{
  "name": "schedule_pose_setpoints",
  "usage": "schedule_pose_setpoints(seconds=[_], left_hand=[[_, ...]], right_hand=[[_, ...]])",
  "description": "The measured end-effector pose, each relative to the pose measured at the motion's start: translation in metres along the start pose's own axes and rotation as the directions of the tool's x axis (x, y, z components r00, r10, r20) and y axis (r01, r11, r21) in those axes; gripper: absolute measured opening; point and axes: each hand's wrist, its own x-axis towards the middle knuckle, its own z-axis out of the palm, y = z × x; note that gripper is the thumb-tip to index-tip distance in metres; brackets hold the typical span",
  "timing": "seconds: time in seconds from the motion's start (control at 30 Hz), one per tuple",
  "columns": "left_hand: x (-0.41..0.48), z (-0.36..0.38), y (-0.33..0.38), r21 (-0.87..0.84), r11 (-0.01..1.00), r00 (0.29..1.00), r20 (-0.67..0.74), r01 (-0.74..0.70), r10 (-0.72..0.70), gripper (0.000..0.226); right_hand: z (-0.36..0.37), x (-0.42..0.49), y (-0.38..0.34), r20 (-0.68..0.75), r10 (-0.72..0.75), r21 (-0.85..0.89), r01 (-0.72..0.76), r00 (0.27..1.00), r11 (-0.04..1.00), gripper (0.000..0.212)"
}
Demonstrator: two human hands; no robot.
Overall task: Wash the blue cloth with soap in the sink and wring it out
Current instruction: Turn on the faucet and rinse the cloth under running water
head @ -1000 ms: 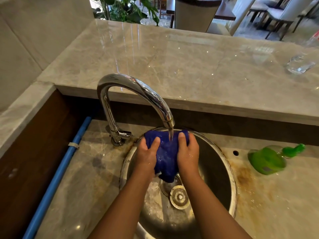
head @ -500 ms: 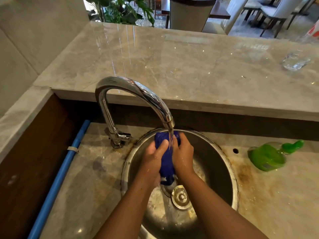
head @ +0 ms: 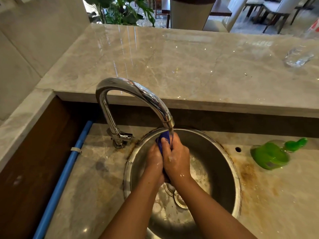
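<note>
The blue cloth (head: pixel 163 139) is bunched up between both palms over the round steel sink (head: pixel 222 169); only a small blue part shows above the fingers. My left hand (head: pixel 155 158) and my right hand (head: pixel 177 156) press together and grip the cloth, wet and slightly soapy. Water runs from the chrome tap (head: pixel 138 94) onto the cloth and my right fingers. The drain strainer (head: pixel 179 199) lies in the sink bottom below my wrists.
A green soap bottle (head: pixel 271 155) lies on its side on the stained counter right of the sink. A blue pipe (head: pixel 65 176) runs along the left. A clear glass (head: pixel 298 56) stands on the raised marble ledge at the far right.
The cloth was spread wide between my hands; both hands have come together and squeezed it into a tight bundle under the running water.
</note>
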Motion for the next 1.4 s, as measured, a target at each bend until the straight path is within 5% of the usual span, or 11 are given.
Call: schedule_pose_setpoints(seconds=[0.27,0.53,0.73,1.07,1.27,1.4], left_hand=[[-0.018,-0.01,0.0,-0.034,0.991,0.986,0.1,-0.13,0.133,0.018],[0.005,-0.011,0.01,0.101,0.988,0.978,-0.159,-0.118,0.134,0.025],[-0.002,0.004,0.006,-0.042,0.999,1.0,-0.023,0.012,-0.013,0.04],[-0.007,-0.025,0.013,-0.061,0.994,0.995,0.046,-0.091,0.094,0.015],[0.001,-0.047,0.023,0.024,0.989,0.985,0.09,0.149,-0.15,0.04],[0.0,-0.041,0.025,0.013,0.962,0.953,0.136,0.273,-0.272,0.035]], right_hand=[[-0.006,0.021,0.027,-0.069,0.248,0.141,-0.236,0.966,0.961,0.021],[-0.018,-0.004,-0.006,0.047,0.133,0.349,-0.141,0.99,0.926,0.019],[-0.003,0.0,-0.002,0.052,-0.07,-0.051,0.072,0.996,0.996,0.026],[-0.014,0.029,0.023,0.039,0.25,0.159,-0.253,0.967,0.954,0.022],[-0.027,0.036,0.01,0.16,0.366,0.419,-0.398,0.917,0.816,0.019],[-0.032,0.037,-0.001,0.225,0.366,0.54,-0.428,0.903,0.725,0.015]])
